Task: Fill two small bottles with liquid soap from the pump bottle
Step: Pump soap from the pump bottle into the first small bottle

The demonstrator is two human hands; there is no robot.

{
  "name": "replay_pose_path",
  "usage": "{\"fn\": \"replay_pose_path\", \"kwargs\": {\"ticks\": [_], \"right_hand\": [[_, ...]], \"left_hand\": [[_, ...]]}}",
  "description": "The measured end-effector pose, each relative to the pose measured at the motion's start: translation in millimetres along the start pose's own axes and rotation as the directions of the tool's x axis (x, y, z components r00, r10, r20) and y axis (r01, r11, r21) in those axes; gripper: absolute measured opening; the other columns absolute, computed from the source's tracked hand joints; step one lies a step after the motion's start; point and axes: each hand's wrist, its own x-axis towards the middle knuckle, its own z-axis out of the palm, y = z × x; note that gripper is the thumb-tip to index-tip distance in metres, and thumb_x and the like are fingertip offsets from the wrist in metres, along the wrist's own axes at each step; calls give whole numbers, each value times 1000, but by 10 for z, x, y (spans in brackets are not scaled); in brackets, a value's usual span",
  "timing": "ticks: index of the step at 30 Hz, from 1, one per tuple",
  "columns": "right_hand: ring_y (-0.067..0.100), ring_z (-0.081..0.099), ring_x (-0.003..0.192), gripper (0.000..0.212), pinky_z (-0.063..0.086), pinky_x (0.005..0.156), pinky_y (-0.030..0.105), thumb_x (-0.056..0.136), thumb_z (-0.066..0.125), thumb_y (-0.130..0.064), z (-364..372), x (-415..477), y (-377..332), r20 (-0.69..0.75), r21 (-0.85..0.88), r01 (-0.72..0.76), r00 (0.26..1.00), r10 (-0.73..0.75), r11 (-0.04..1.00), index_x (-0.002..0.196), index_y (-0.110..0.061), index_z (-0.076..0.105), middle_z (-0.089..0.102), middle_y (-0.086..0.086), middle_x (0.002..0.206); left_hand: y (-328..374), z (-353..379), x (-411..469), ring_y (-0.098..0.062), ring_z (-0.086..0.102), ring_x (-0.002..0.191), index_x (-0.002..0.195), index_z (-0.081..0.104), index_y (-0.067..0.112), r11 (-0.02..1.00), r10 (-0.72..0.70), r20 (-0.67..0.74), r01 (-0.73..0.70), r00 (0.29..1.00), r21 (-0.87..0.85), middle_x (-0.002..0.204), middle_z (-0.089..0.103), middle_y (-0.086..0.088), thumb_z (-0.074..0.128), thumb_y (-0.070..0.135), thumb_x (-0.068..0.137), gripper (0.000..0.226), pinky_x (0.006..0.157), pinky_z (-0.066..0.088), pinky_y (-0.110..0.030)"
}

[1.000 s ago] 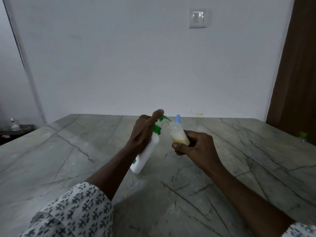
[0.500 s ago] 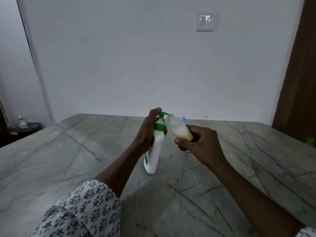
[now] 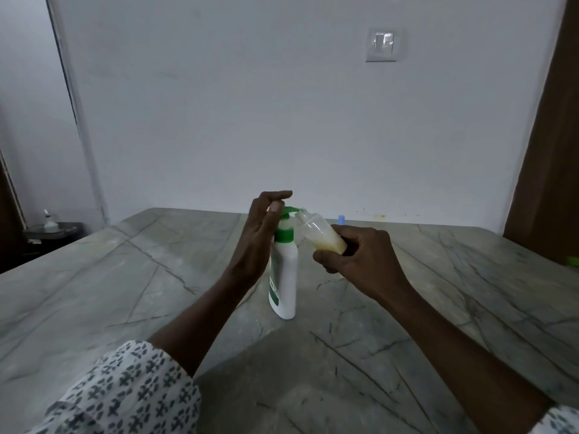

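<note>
The grey veined stone tabletop (image 3: 125, 292) is smooth with a dull sheen. The white pump bottle (image 3: 286, 277) is opaque, smooth plastic, and the small clear bottle (image 3: 319, 234) is translucent plastic. The printed white sleeve (image 3: 125, 393) is soft cloth.

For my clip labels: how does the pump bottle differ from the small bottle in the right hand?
The pump bottle stands upright on the table; the small bottle is tilted in the right hand. The pump bottle is opaque white with green parts; the small bottle is clear, showing yellowish liquid. The pump bottle is taller than the small bottle. Both meet at the green spout.
</note>
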Motion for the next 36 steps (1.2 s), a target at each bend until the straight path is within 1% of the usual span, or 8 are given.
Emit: {"fn": "replay_pose_path", "kwargs": {"ticks": [3,7,13,17,21,27,31,36], "right_hand": [[12,71,57,29,60,68,41,73,84,-25,4,13,-7,8,-9,17,1000,-16,1000,100,-15,76,74,3,67],[11,71,58,35,59,69,38,74,83,-26,-3,22,-13,7,-32,32,999,-32,999,107,-14,74,74,3,69],[16,72,64,46,60,71,41,72,84,-27,24,31,5,-5,-36,42,999,-42,998,115,-14,72,76,4,79],[20,71,67,49,59,70,43,73,84,-29,41,29,10,2,-51,54,999,-54,997,117,-13,71,76,6,82],[20,72,68,50,59,69,43,74,84,-30,27,16,5,-5,-52,71,997,-71,996,118,-11,71,76,6,84],[18,72,57,40,61,63,45,74,83,-30,10,2,-33,-3,-15,27,1000,-27,1000,108,-10,74,76,9,77],[17,72,56,38,61,63,44,75,82,-26,22,-13,-31,-2,9,9,1000,-9,1000,107,-7,74,76,11,78],[17,74,61,42,63,68,42,76,82,-21,37,20,10,48,89,-35,998,31,995,114,-6,71,76,11,88]], "left_hand": [[-21,-80,-121,-12,48,125,144,37,42,978,20,107,-42,994,203,142,37,5,64,54,75,74,97,48,-29],[-102,-36,-189,0,46,116,154,20,27,868,118,135,-168,984,467,138,37,8,84,37,71,105,91,40,-4],[0,31,-189,7,57,83,153,19,16,838,155,166,-219,974,500,110,52,10,74,1,71,100,70,43,-2],[46,60,-173,7,59,85,142,34,11,840,183,117,-218,976,498,111,55,6,77,3,68,86,71,42,-1],[21,139,-119,-9,63,85,138,37,10,841,186,74,-197,980,504,111,54,8,83,10,69,82,74,44,0],[-52,153,-145,-5,59,79,158,1,18,821,165,63,-172,984,544,124,57,-1,80,5,74,116,72,43,4],[-70,152,-142,-15,63,90,154,19,13,821,170,60,-175,984,544,128,61,-9,79,3,73,101,78,45,1],[-41,150,-158,-14,60,92,150,23,11,838,158,71,-172,985,517,130,58,-11,76,-5,72,95,79,40,5]]}}
